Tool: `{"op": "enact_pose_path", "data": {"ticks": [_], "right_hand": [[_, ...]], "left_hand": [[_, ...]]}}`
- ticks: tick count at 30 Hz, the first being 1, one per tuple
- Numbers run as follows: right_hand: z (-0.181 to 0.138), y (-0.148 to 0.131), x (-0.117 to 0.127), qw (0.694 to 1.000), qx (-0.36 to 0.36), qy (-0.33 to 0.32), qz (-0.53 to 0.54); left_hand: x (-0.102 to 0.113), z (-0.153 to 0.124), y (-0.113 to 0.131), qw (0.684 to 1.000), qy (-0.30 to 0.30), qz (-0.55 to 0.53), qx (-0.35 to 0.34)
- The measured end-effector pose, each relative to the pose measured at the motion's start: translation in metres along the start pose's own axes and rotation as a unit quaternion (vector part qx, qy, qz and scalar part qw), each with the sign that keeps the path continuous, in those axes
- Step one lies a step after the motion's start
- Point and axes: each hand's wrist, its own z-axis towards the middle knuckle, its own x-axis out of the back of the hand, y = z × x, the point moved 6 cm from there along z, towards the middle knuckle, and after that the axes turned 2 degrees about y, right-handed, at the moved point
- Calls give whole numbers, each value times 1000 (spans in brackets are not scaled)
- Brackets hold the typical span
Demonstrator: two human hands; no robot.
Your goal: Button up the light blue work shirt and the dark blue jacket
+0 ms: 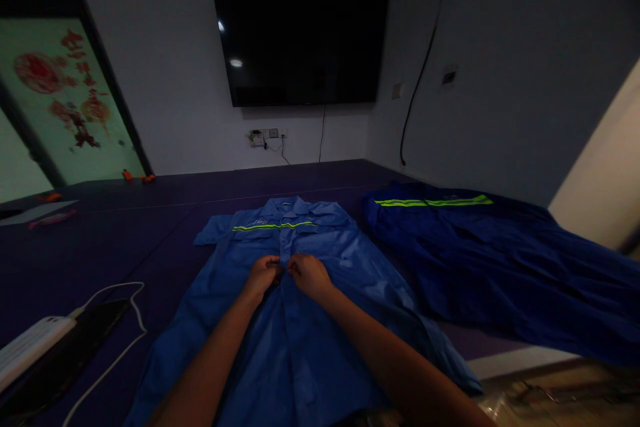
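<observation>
A blue short-sleeved work shirt [325, 340] lies front side up on the purple table, collar at the far end, with a yellow-green stripe across its chest. At the front placket, below the stripe, my left hand [263, 276] pinches the cloth edge. Close beside it, my right hand [309, 273] has its fingers closed on the same placket. Whether a button sits between the fingertips is too dark and small to tell. Both forearms reach over the lower part of the shirt.
A darker blue garment [475, 260] with a yellow-green stripe lies to the right. On the left are a white power strip [37, 343], its white cable [143, 310] and a dark flat object [75, 360]. A television [305, 47] hangs on the wall above the purple tabletop [165, 213].
</observation>
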Motion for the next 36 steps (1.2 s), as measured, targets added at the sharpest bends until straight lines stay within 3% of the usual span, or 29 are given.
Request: {"op": "enact_pose_path", "data": {"ticks": [5, 16, 27, 36], "right_hand": [[2, 3, -2, 1000, 7, 11, 18], [13, 25, -14, 982, -11, 51, 181], [18, 38, -33, 953, -92, 10, 290], [15, 35, -29, 964, -77, 20, 252]], "left_hand": [[1, -1, 0, 1000, -3, 9, 0], [4, -3, 1, 1000, 8, 0, 29], [5, 4, -7, 1000, -13, -7, 17], [5, 2, -8, 998, -17, -31, 42]]}}
